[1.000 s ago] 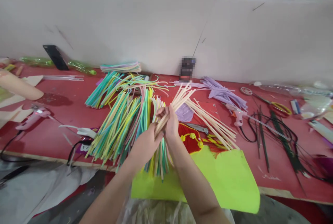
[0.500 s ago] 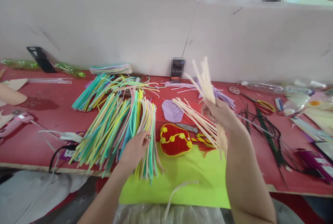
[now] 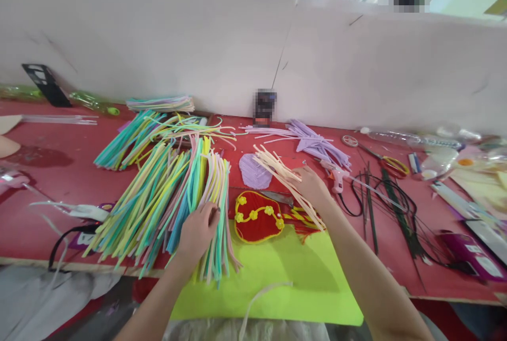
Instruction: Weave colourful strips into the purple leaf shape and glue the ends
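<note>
My right hand [image 3: 312, 188] is closed around peach pipe cleaners [image 3: 273, 160], which lie slanted on the table. My left hand [image 3: 198, 230] rests on the right part of a large bundle of pastel pipe cleaners [image 3: 158, 198]. Its fingers are curled, and what they hold, if anything, is hidden. Between the hands lies a red pouch [image 3: 257, 225] with yellow flowers and a yellow edge. Just above it is a flat lilac leaf-shaped piece [image 3: 254, 172]. A bright green sheet [image 3: 269, 283] covers the table edge in front of me.
Lilac pipe cleaners [image 3: 317, 143] lie at the back. On the right are a pink glue gun [image 3: 337, 176], scissors [image 3: 394, 167], dark cords and stems [image 3: 400, 214] and a purple box [image 3: 471, 256]. A white wall [image 3: 222, 40] closes off the back. Part of another person's arm [image 3: 8, 147] shows at left.
My right hand has come down and left, bringing the raised peach bundle to the table among the other peach pipe cleaners. The pink glue gun is now uncovered. My left hand stays on the pastel bundle.
</note>
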A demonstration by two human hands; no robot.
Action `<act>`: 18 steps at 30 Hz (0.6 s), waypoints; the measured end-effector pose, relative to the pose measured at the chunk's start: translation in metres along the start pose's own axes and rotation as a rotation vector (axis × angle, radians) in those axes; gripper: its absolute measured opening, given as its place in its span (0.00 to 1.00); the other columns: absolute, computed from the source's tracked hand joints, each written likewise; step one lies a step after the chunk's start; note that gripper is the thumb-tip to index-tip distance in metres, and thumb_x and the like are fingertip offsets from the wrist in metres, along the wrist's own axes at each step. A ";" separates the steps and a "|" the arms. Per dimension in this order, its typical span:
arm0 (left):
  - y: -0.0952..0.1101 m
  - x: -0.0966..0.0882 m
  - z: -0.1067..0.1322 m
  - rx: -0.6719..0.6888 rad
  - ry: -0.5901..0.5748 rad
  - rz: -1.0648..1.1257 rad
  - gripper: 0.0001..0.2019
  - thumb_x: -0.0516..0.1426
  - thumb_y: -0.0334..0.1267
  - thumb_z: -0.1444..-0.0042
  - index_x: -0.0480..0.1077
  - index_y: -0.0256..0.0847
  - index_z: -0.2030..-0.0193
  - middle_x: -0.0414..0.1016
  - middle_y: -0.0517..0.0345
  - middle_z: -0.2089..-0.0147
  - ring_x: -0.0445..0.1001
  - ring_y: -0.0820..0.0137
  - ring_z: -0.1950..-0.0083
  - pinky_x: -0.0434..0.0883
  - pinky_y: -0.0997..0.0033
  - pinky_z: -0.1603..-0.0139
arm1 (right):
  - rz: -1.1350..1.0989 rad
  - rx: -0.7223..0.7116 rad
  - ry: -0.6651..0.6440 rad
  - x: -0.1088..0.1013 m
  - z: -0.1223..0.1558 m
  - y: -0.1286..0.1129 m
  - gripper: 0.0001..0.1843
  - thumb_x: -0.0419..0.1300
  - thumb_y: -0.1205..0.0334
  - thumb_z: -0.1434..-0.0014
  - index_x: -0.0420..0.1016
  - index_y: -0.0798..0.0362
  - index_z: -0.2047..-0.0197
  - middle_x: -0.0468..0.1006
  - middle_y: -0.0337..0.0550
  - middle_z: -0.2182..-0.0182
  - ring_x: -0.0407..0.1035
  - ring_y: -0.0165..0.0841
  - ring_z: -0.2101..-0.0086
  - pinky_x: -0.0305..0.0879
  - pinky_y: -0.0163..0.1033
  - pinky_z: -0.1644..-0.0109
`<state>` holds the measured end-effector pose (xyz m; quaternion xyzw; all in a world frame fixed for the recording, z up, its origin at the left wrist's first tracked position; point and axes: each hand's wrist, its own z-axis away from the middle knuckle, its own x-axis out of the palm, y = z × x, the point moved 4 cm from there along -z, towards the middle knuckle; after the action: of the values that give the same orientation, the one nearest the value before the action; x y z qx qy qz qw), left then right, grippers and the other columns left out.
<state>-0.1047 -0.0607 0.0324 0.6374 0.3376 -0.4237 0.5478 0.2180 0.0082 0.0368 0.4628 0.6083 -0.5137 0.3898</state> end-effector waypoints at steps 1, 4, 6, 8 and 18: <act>0.000 0.000 0.000 0.003 0.010 -0.004 0.08 0.46 0.39 0.41 0.65 0.41 0.64 0.74 0.57 0.68 0.72 0.69 0.68 0.63 0.73 0.69 | -0.020 0.017 -0.002 0.000 0.000 0.004 0.14 0.53 0.53 0.42 0.72 0.52 0.60 0.73 0.48 0.61 0.68 0.36 0.60 0.62 0.39 0.56; 0.000 0.001 0.000 0.013 0.041 -0.008 0.08 0.47 0.39 0.41 0.65 0.41 0.64 0.73 0.58 0.69 0.72 0.69 0.68 0.63 0.72 0.69 | -0.062 0.011 0.007 -0.002 0.003 0.009 0.10 0.54 0.56 0.43 0.73 0.52 0.65 0.74 0.44 0.65 0.68 0.35 0.62 0.62 0.38 0.56; 0.000 0.002 0.001 0.021 0.060 -0.015 0.08 0.47 0.39 0.41 0.65 0.41 0.65 0.73 0.58 0.69 0.72 0.69 0.68 0.63 0.72 0.68 | -0.074 -0.019 0.035 -0.005 0.007 0.005 0.08 0.55 0.57 0.44 0.73 0.51 0.67 0.73 0.44 0.66 0.68 0.35 0.63 0.62 0.38 0.57; 0.000 0.003 0.001 0.033 0.072 -0.024 0.08 0.47 0.39 0.41 0.65 0.41 0.65 0.73 0.58 0.70 0.72 0.69 0.68 0.63 0.72 0.68 | -0.069 -0.048 0.064 -0.007 0.012 0.000 0.07 0.55 0.58 0.44 0.72 0.51 0.68 0.72 0.44 0.67 0.67 0.35 0.64 0.62 0.39 0.58; 0.002 0.002 0.002 0.021 0.043 -0.069 0.10 0.45 0.39 0.40 0.66 0.41 0.63 0.73 0.57 0.69 0.71 0.70 0.69 0.61 0.73 0.69 | 0.005 -0.064 0.022 -0.001 0.029 0.005 0.11 0.50 0.64 0.42 0.73 0.50 0.69 0.74 0.47 0.66 0.67 0.38 0.60 0.60 0.42 0.52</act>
<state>-0.1027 -0.0629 0.0314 0.6400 0.3665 -0.4321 0.5190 0.2228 -0.0202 0.0313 0.4572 0.6276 -0.4880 0.3987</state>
